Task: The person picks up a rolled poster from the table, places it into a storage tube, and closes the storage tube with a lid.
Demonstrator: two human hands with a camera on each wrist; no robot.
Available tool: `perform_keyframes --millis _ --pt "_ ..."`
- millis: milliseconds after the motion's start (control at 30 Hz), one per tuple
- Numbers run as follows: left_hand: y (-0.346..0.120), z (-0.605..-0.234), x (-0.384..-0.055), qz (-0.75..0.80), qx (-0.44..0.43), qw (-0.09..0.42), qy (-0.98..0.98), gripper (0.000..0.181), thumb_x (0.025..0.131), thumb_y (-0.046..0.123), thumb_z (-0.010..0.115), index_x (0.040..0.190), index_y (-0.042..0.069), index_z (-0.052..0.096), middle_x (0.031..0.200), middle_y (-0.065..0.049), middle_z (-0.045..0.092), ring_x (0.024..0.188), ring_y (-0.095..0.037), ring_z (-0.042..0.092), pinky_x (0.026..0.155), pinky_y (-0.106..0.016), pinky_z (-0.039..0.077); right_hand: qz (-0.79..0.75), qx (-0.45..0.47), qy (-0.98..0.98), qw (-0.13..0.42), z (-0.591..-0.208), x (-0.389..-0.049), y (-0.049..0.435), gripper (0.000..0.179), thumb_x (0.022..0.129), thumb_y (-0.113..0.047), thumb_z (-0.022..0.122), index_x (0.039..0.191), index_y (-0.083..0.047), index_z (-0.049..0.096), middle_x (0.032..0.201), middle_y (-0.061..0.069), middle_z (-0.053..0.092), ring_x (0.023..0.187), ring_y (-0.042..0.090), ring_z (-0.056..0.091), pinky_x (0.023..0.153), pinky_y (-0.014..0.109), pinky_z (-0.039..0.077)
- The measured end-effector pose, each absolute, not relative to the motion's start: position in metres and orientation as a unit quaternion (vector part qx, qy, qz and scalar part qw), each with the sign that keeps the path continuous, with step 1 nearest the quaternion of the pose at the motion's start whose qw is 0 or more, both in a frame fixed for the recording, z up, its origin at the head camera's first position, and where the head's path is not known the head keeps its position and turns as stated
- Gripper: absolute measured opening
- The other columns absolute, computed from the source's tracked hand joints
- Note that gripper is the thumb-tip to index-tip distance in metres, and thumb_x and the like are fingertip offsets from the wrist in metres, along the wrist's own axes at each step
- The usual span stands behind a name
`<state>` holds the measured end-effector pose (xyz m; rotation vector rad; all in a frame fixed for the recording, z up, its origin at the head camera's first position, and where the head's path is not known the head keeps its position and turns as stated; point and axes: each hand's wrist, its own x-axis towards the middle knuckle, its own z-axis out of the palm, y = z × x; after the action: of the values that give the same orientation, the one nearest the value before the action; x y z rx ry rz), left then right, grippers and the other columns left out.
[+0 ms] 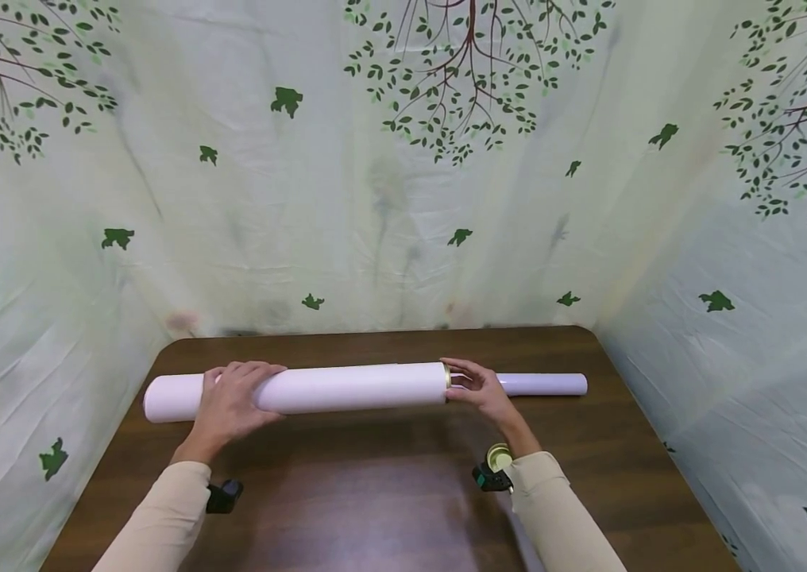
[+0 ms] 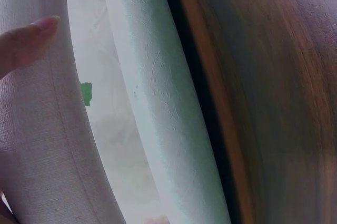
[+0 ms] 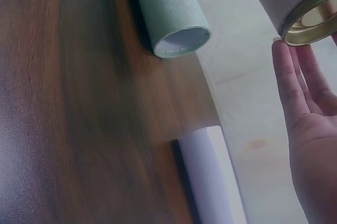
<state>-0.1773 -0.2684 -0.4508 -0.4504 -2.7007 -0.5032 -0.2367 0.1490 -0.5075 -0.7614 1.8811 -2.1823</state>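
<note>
A long white cardboard tube (image 1: 361, 389) spans between my two hands, held above the table and roughly level. My left hand (image 1: 232, 401) grips it near its left end, thumb on the near side. At the other end is a gold metal rim (image 3: 310, 38). My right hand (image 1: 482, 389) holds that rim, fingers above and thumb below in the head view. Beyond it, a rolled white sheet (image 1: 546, 384) lies on the table. Both wrist views show a pale green tube (image 3: 171, 13) with an open end, lying on the table; the white tube hides it from the head view.
A round gold lid-like piece (image 1: 499, 457) is by my right wrist, partly hidden by the sleeve. A pale strip (image 1: 523, 540) shows beside that sleeve. The brown wooden table (image 1: 375, 492) ends at a leaf-patterned curtain (image 1: 382, 262) behind and at both sides.
</note>
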Motion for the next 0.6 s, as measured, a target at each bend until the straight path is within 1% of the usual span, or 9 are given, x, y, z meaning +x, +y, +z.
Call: perform_keyframes --millis 100,233,400,533,600 --pt "-0.267 -0.450 -0.176 -0.178 -0.155 0.169 -0.957 0.068 0.053 0.028 0.093 0.114 0.015 0.067 0.111 -0.010 0.067 0.101 -0.035 0.055 0.089 -0.058 0.028 -0.724 -0.252 0.637 0.077 -0.508 -0.234 0.150 0.061 0.082 0.005 0.071 0.134 0.017 0.041 0.122 0.007 0.058 0.106 0.021 0.060 0.083 0.028 0.053" --pt "-0.266 -0.450 -0.176 -0.179 -0.149 0.157 -0.960 0.068 0.054 0.029 0.093 0.115 0.015 0.067 0.113 -0.010 0.067 0.102 -0.035 0.054 0.089 -0.058 0.028 -0.723 -0.255 0.635 0.095 -0.506 -0.232 0.154 0.063 0.083 0.002 0.071 0.136 0.016 0.040 0.124 0.005 0.058 0.108 0.023 0.059 0.084 0.030 0.053" --pt "-0.265 -0.448 -0.174 -0.176 -0.152 0.146 -0.962 0.070 0.055 0.031 0.092 0.118 0.014 0.067 0.113 -0.011 0.067 0.103 -0.035 0.054 0.089 -0.058 0.028 -0.720 -0.276 0.625 0.123 -0.505 -0.232 0.160 0.065 0.081 0.009 0.069 0.138 0.016 0.037 0.126 0.004 0.058 0.110 0.020 0.060 0.086 0.032 0.053" --pt "-0.265 -0.445 -0.172 -0.166 -0.158 0.146 -0.962 0.071 0.055 0.032 0.092 0.118 0.014 0.067 0.113 -0.011 0.067 0.103 -0.035 0.054 0.088 -0.057 0.029 -0.707 -0.284 0.637 0.116 -0.502 -0.231 0.163 0.067 0.078 0.011 0.071 0.136 0.018 0.039 0.128 0.007 0.057 0.111 0.019 0.061 0.085 0.032 0.053" --pt "-0.264 -0.444 -0.172 -0.162 -0.160 0.145 -0.963 0.071 0.055 0.032 0.092 0.119 0.013 0.067 0.112 -0.011 0.067 0.102 -0.035 0.054 0.088 -0.057 0.029 -0.701 -0.285 0.645 0.105 -0.500 -0.231 0.164 0.066 0.077 0.010 0.073 0.134 0.018 0.041 0.127 0.010 0.057 0.111 0.020 0.061 0.085 0.032 0.053"
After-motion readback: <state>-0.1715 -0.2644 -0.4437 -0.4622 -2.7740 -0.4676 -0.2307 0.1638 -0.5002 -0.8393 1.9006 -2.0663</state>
